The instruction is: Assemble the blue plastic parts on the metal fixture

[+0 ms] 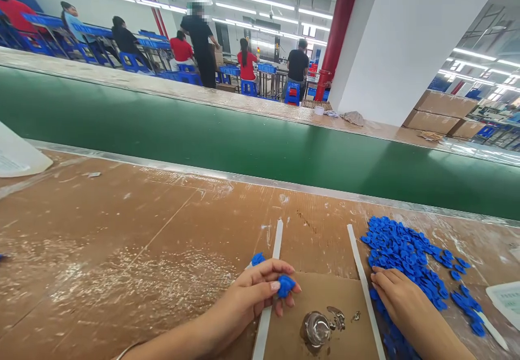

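My left hand (264,289) pinches a small blue flower-like piece (285,286) between thumb and fingers, above the left white strip (278,238). Just behind that hand another blue piece (257,259) shows, partly hidden. My right hand (400,295) reaches down to the near left side of a heap of small blue pieces (400,246). Its fingers are drawn together, and their tips touch the heap; what they hold, if anything, is hidden. Between the hands, a clear round dome-shaped object (317,328) sits on a brown board (337,289), beside shiny clear drops (337,318).
A second white strip (359,262) runs along the board's right side. White containers stand at the left (20,154) and right (506,300) edges. A whitish stick (491,330) lies near the blue pieces. Beyond the table runs a green belt (244,138); several people sit farther back.
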`<action>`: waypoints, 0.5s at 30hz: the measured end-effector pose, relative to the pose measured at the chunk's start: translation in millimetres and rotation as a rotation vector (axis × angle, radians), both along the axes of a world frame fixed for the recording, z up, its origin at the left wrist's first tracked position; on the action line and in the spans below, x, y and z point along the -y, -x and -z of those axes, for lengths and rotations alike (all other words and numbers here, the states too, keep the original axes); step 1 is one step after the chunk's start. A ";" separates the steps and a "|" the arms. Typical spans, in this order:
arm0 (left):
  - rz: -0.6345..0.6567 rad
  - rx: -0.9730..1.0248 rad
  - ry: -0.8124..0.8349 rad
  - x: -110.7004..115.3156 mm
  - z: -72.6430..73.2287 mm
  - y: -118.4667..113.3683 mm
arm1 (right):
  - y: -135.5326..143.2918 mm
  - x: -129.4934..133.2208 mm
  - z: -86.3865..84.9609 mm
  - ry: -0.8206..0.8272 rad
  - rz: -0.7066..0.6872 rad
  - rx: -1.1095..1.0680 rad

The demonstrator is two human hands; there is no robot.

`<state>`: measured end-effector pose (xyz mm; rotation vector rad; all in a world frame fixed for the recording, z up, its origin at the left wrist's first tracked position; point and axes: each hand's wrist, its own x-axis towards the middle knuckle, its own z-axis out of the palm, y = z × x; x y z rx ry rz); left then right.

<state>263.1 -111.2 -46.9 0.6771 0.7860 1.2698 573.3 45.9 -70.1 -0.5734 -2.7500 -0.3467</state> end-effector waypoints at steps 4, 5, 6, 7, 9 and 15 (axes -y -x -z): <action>0.135 -0.105 0.017 4.4 18.7 -7.5 | 3.7 -0.3 -4.0 0.086 0.052 0.059; 0.147 -0.145 -0.001 4.9 22.5 -8.6 | 5.3 -0.4 -6.2 0.099 0.067 0.073; 0.137 -0.193 -0.034 5.2 25.0 -9.5 | 7.1 -0.6 -8.8 0.107 0.079 0.085; 0.111 -0.258 -0.077 5.7 26.2 -10.2 | 8.8 -0.4 -11.8 0.111 0.085 0.094; 0.065 -0.406 -0.148 7.2 25.0 -11.1 | 12.0 2.0 -18.9 0.108 0.078 0.111; 0.007 -0.469 -0.082 13.4 16.8 -10.9 | 24.6 40.0 -29.1 0.388 -0.089 -0.165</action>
